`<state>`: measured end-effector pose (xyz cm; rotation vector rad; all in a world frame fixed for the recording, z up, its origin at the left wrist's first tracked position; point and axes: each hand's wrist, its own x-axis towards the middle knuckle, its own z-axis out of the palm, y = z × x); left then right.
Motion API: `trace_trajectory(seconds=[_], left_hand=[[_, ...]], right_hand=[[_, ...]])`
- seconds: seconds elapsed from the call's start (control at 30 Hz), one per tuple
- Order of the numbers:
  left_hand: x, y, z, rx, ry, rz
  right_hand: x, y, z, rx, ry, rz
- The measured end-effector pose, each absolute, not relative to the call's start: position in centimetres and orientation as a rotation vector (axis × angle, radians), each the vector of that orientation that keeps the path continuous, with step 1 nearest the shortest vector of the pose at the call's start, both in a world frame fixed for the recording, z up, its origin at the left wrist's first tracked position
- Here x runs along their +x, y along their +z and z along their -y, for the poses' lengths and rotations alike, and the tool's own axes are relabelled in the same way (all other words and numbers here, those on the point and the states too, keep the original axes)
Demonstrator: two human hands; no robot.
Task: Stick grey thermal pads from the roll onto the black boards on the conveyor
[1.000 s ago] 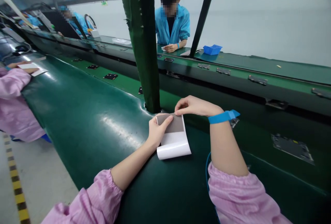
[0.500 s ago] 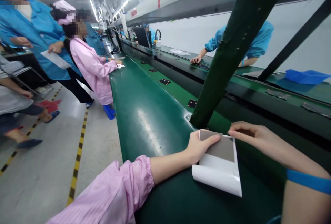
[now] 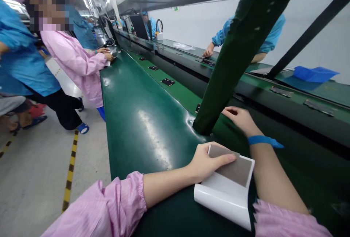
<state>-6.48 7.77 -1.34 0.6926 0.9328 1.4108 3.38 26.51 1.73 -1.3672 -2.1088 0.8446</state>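
Here, nearest the camera, a pink sleeve [image 3: 109, 208] leads up to the left hand [image 3: 207, 160], which lies just short of the green post [image 3: 232, 58] and a little to its left. Its fingers [image 3: 226, 159] are stretched flat over the near left corner of a grey sheet [image 3: 235, 169]. The thumb is hidden under the hand, so it looks like a pinch on that edge, though it could be a flat press. The grey sheet sits on a white backing paper [image 3: 221, 200], whose near end curls up toward the camera. Both lie on the green belt [image 3: 142, 94] in front of the post's foot, running out to the right from under the left hand.

The right hand [image 3: 239, 118] is past the sheet and apart from it, just to the right of the post's foot. It is palm down with the fingers loosely bent, and it has hold of nothing. A blue wrist strap [image 3: 262, 140] circles that wrist.

Left of the post and farther along, small black parts [image 3: 167, 81] lie in a row on the belt. Farther left again, a person in a pink coat [image 3: 79, 62] leans over the belt's edge. Behind the post, on the far side of the line, a co-worker's hand [image 3: 208, 51] rests on the bench. To the post's right there is a blue tray [image 3: 314, 73].
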Motion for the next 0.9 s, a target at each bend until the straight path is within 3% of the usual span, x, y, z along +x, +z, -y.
trace_trajectory(seconds=[0.9], left_hand=[[-6.4, -1.1, -7.8, 0.772, 1.347, -1.029]], right_hand=[[5.2, -3.0, -30.3, -1.656, 0.642, 2.294]])
